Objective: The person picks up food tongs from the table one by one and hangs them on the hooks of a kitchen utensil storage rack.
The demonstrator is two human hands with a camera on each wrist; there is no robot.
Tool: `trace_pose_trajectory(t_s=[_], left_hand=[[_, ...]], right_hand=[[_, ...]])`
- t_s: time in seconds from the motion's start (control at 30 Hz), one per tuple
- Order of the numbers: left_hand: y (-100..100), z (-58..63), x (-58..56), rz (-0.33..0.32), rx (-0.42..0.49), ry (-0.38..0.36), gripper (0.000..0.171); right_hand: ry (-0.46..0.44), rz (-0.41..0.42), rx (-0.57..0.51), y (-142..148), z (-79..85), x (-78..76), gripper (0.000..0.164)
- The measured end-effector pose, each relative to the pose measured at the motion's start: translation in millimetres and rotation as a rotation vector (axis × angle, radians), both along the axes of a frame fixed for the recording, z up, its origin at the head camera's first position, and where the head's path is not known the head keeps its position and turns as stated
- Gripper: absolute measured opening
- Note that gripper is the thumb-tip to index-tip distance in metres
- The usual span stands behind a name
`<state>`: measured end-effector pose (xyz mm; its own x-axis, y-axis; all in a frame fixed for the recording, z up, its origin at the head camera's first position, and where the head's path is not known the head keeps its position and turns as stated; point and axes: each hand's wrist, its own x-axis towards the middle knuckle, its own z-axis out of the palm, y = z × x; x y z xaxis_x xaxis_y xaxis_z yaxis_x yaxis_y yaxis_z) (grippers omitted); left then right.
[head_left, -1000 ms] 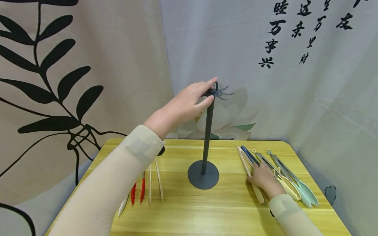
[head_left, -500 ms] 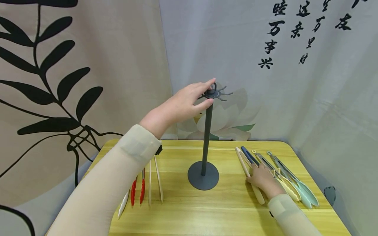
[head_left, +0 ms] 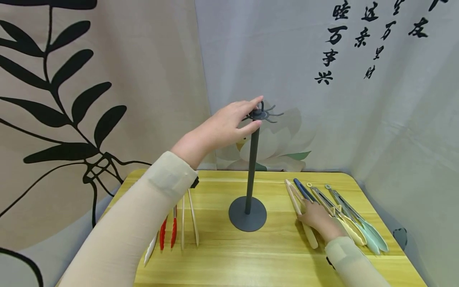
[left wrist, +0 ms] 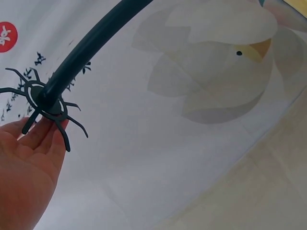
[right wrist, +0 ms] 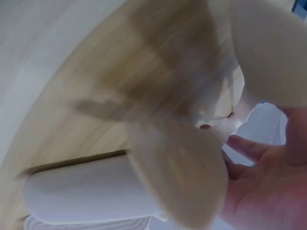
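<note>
The right hand (head_left: 318,218) pinched tongs (head_left: 310,236) towards the worktop's (head_left: 222,263) right edge. The spread left hand (head_left: 226,123) best steadied the rack (head_left: 252,163).

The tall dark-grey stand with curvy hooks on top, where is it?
In the head view, the tall dark-grey stand is near the middle of the yellow wood-grain tabletop, left of the long beige tongs, the left hand at its top.
</note>
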<state>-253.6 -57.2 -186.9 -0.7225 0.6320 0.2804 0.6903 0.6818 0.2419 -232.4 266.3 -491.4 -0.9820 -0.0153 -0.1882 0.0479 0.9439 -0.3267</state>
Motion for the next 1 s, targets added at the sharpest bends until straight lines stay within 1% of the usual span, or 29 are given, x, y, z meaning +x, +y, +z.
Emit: trace_pose_trajectory(t_s=[0.1,0.23,0.43,0.57,0.8,1.0], left_hand=[[0,-0.2,0.3,0.005,-0.002,-0.002,0.065],[0,-0.7,0.0,0.009,-0.007,-0.005,0.065],[0,-1.3,-0.4,0.007,-0.001,-0.004,0.066],[1,-0.9,-0.4,0.011,-0.004,0.002,0.066],[2,0.7,0.8,0.038,-0.038,0.035,0.068],[2,1.9,0.9,0.054,-0.040,0.065,0.071]], right_hand=[[0.006,-0.008,-0.017,-2,0.4,-0.2,0.075],[0.022,-0.018,-0.014,-2,0.8,-1.6,0.078],[0.089,-0.035,-0.025,0,3.4,-2.6,0.082],[0.124,-0.023,-0.025,1,5.4,-1.8,0.081],[0.154,-0.020,-0.077,1,8.7,0.0,0.081],[0.231,-0.018,-0.109,-1,13.7,0.9,0.083]])
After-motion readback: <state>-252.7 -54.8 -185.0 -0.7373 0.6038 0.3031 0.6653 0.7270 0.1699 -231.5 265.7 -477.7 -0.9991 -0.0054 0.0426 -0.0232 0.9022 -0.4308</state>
